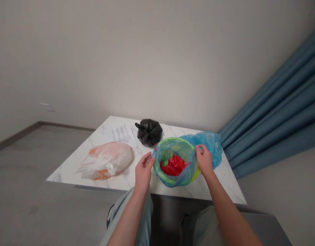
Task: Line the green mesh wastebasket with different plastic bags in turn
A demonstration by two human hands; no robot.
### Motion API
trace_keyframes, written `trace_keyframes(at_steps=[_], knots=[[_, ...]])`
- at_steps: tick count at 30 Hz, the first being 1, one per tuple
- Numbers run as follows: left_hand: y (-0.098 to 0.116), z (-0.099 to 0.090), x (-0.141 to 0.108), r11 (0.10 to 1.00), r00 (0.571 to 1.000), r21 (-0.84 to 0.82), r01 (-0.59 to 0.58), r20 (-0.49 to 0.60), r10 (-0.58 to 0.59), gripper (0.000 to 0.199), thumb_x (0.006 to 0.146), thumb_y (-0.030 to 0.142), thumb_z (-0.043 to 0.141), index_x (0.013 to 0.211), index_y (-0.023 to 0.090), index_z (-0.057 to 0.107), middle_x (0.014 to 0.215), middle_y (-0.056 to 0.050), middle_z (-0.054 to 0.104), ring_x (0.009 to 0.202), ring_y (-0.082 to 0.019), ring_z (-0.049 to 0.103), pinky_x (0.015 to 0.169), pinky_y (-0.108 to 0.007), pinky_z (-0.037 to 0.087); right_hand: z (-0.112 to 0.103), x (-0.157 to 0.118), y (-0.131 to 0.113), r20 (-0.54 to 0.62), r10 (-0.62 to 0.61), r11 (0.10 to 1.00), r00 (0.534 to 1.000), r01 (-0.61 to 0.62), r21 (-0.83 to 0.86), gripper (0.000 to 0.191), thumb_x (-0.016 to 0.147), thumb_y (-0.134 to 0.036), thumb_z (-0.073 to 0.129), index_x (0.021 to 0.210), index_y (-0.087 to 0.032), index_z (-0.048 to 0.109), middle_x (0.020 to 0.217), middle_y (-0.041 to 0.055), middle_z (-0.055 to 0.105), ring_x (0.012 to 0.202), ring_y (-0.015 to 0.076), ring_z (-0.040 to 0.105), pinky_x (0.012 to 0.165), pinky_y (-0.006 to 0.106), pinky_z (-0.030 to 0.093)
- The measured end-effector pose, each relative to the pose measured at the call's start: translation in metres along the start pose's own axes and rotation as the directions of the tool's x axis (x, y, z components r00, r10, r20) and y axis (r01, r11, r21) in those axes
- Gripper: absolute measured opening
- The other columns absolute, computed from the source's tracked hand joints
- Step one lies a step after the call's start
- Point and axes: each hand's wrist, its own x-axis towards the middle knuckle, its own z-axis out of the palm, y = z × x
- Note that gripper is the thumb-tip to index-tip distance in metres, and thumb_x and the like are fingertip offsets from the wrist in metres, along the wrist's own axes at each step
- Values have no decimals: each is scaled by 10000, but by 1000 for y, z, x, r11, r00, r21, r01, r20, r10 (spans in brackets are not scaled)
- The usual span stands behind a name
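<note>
A green basket (170, 140) stands near the table's front edge, with a thin blue bag (162, 177) lining it and folded over its rim. Inside lies a crumpled red plastic bag (175, 165). My left hand (144, 171) pinches the blue bag at the left side of the rim. At the right side, my right hand (204, 159) is closed on the blue bag's edge, fingers bent over the rim. Behind the basket sits a knotted black bag (149, 132).
A white and orange plastic bag (108, 160), filled, lies on the left of the marble-patterned table (62, 172). Printed paper (123, 134) lies behind it. Another blue plastic bag (214, 147) spreads at the right, beside the blue curtain (272, 116). A wall stands behind the table.
</note>
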Motion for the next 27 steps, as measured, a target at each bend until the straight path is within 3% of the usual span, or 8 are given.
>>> trace_keyframes(at_steps=[2,4,8,11,15,21,24,27], knots=[[-4,-5,-3,997,998,67,-24,-50,28,576,708,372,757,1221,156,608,1210,-129,650,1124,-230,601,997,-365,435,-3,16,12,-125,41,999,991,-43,-17,399,866,-544,426,857,-201,631,665,41,644,633,201,549,610,297,375],[-7,-11,-9,986,994,143,85,-79,-75,646,687,424,766,1242,145,586,1212,-153,637,1113,-254,605,952,-382,455,-2,31,27,-119,174,985,978,-170,40,427,862,-531,383,787,-202,644,751,67,671,695,210,566,641,308,402],[-7,-24,-23,881,893,261,395,116,-435,580,673,597,710,986,109,689,976,-153,694,881,-254,661,724,-338,486,8,47,46,236,471,838,850,-515,180,507,845,-596,352,694,-211,645,685,49,666,588,173,556,582,289,437],[-2,-29,-28,870,877,345,352,204,-435,474,666,602,701,742,134,683,796,-94,689,775,-212,640,660,-288,454,16,44,45,425,417,801,804,-546,246,449,795,-628,487,707,-225,663,681,45,690,602,184,597,610,303,482],[8,-27,-27,890,921,381,249,191,-340,394,708,541,671,637,154,644,668,-41,650,653,-163,580,637,-268,445,23,41,39,365,362,870,858,-452,198,358,680,-553,672,664,-195,678,662,61,697,622,231,623,619,360,506],[20,-17,-28,964,919,176,197,309,-244,273,713,437,687,693,166,667,685,-22,670,655,-157,594,693,-275,484,27,43,37,121,113,989,986,-123,81,394,717,-547,604,754,-176,734,791,64,743,808,276,667,782,417,515],[18,-15,-28,980,920,135,147,345,-186,231,726,391,691,722,164,651,691,-16,663,660,-144,589,694,-258,479,24,39,28,8,-94,995,996,95,-32,395,814,-478,519,881,-166,753,956,107,746,942,288,660,901,440,480],[13,-15,-28,986,908,116,116,390,-153,214,716,358,700,747,175,594,692,-5,648,639,-134,587,650,-243,472,20,35,15,26,-258,953,966,259,-159,413,893,-414,443,1021,-158,741,1076,137,722,1011,286,648,955,437,448]])
